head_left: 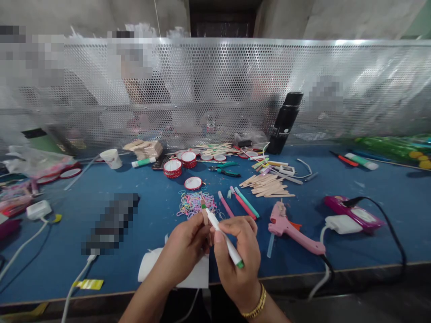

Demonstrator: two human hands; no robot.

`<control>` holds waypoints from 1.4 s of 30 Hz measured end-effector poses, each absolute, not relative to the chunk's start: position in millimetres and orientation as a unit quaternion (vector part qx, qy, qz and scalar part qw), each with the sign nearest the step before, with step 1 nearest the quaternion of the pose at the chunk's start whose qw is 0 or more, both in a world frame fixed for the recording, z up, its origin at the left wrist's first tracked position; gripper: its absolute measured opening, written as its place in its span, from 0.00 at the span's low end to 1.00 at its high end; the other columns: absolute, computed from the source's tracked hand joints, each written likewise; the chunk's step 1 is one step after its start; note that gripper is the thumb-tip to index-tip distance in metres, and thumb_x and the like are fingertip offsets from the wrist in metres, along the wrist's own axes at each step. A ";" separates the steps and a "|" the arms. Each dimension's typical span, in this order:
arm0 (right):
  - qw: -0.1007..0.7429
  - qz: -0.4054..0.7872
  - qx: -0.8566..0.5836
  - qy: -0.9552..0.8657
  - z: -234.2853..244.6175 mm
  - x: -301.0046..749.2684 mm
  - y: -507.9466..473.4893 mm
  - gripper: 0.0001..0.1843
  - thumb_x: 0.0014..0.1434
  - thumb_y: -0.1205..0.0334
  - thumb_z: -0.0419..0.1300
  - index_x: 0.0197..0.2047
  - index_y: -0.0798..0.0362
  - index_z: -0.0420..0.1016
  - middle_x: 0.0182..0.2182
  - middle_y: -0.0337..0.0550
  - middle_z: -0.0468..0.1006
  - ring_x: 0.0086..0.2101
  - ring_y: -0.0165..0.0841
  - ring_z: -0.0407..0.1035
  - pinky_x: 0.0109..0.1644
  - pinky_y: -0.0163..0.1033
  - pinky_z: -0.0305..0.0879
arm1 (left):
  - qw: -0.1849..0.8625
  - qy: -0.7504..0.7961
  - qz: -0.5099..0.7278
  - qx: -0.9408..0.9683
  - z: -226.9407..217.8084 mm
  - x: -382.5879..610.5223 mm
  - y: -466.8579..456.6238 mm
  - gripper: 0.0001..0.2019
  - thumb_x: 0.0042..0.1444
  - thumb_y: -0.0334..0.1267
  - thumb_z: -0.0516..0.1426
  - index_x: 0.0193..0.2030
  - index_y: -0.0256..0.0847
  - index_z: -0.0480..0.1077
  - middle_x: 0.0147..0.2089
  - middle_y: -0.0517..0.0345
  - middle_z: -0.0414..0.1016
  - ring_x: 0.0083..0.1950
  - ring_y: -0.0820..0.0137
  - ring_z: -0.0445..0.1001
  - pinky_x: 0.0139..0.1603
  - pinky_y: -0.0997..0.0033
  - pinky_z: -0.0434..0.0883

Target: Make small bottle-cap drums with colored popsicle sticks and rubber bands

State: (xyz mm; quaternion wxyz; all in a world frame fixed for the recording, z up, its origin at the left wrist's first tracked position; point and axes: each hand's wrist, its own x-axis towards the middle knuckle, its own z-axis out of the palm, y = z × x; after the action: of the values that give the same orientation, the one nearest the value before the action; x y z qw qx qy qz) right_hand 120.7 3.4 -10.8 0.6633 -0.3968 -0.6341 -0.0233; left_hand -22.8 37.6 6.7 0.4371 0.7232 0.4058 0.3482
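My left hand (pixel 182 242) is closed on a craft stick (pixel 203 205) whose upper end shows green. Between the thumb and fingers of my right hand (pixel 240 246) is a white marker (pixel 213 219) with a green end. Its tip meets or lies very close to the stick's green part. Just beyond my hands spreads a pile of small pastel rubber bands (pixel 193 204). Pink, red and teal markers (pixel 245 202) lie to the right of it. A white sheet (pixel 150 265) is partly hidden under my left forearm.
A pink glue gun (pixel 296 235) lies right of my hands, a phone (pixel 112 224) left. Behind are loose craft sticks (pixel 267 186), red-rimmed tape rolls (pixel 173 168), pliers (pixel 225 169) and a black bottle (pixel 285 123). A perforated metal screen (pixel 208 94) borders the blue table (pixel 161 211).
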 end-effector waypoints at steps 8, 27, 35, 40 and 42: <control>0.665 -0.020 -0.400 -0.631 -9.7 120.2 3.9 0.06 0.67 0.72 0.57 0.43 0.51 0.69 0.34 0.38 0.78 0.36 0.33 0.72 0.48 0.46 0.61 | 0.417 0.412 0.338 0.736 11.5 -22.9 36.9 0.11 0.73 0.41 0.50 0.37 0.43 0.64 0.29 0.63 0.70 0.33 0.70 0.69 0.37 0.71 0.65; 0.664 -0.022 -0.407 -0.627 -10.2 120.5 3.2 0.06 0.66 0.72 0.57 0.42 0.51 0.70 0.34 0.38 0.79 0.35 0.34 0.73 0.48 0.45 0.61 | 0.423 0.420 0.346 0.724 8.0 -24.0 37.6 0.13 0.72 0.42 0.50 0.35 0.43 0.64 0.31 0.63 0.70 0.30 0.73 0.66 0.31 0.73 0.62; 0.655 -0.017 -0.383 -0.651 -9.4 120.2 3.2 0.06 0.66 0.72 0.57 0.43 0.51 0.69 0.34 0.38 0.78 0.35 0.34 0.73 0.48 0.47 0.61 | 0.449 0.416 0.351 0.709 5.3 -23.9 37.8 0.13 0.72 0.46 0.51 0.37 0.42 0.65 0.30 0.61 0.70 0.30 0.71 0.66 0.32 0.72 0.63; 0.651 -0.020 -0.387 -0.652 -11.0 120.1 3.8 0.06 0.66 0.71 0.57 0.44 0.51 0.70 0.35 0.39 0.79 0.36 0.35 0.73 0.49 0.47 0.61 | 0.459 0.415 0.363 0.697 4.3 -24.0 36.9 0.13 0.71 0.47 0.53 0.38 0.42 0.68 0.30 0.60 0.72 0.29 0.71 0.67 0.31 0.72 0.63; 0.652 -0.021 -0.385 -0.653 -11.4 120.2 3.5 0.07 0.66 0.72 0.57 0.44 0.51 0.70 0.35 0.39 0.79 0.36 0.34 0.73 0.50 0.47 0.61 | 0.464 0.415 0.364 0.693 5.0 -24.0 36.7 0.14 0.71 0.48 0.53 0.39 0.42 0.68 0.31 0.59 0.72 0.29 0.71 0.67 0.30 0.73 0.63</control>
State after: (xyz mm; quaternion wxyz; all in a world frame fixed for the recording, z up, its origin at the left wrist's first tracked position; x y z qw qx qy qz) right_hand 120.2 3.5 -11.4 0.6519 -0.3853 -0.6528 -0.0215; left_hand -24.0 36.7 5.0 0.4643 0.6925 0.4153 0.3638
